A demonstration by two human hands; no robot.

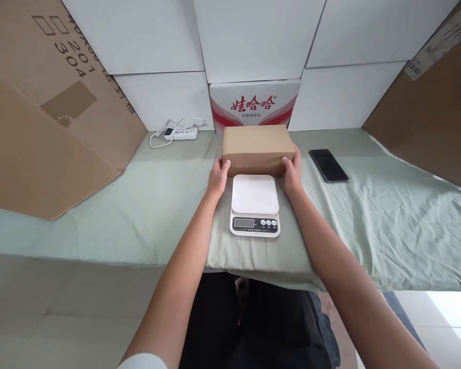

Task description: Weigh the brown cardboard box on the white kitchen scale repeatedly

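A closed brown cardboard box (258,143) is between my two hands, just behind a white digital kitchen scale (254,197). My left hand (218,175) grips the box's left end, thumb on the front face. At the opposite end, my right hand (293,171) holds on in the same way, with its thumb near the front corner. The fingers behind the box's ends are partly hidden. The scale's display looks blank, and nothing rests on its platform. Whether the box touches the cloth or is slightly raised, I cannot tell.
Green cloth (169,205) covers the table. A black phone (328,165) lies right of my right hand. At the back left sits a white power strip (181,133) with its cable. A printed white carton (254,105) stands behind the box; large cardboard sheets (61,138) flank both sides.
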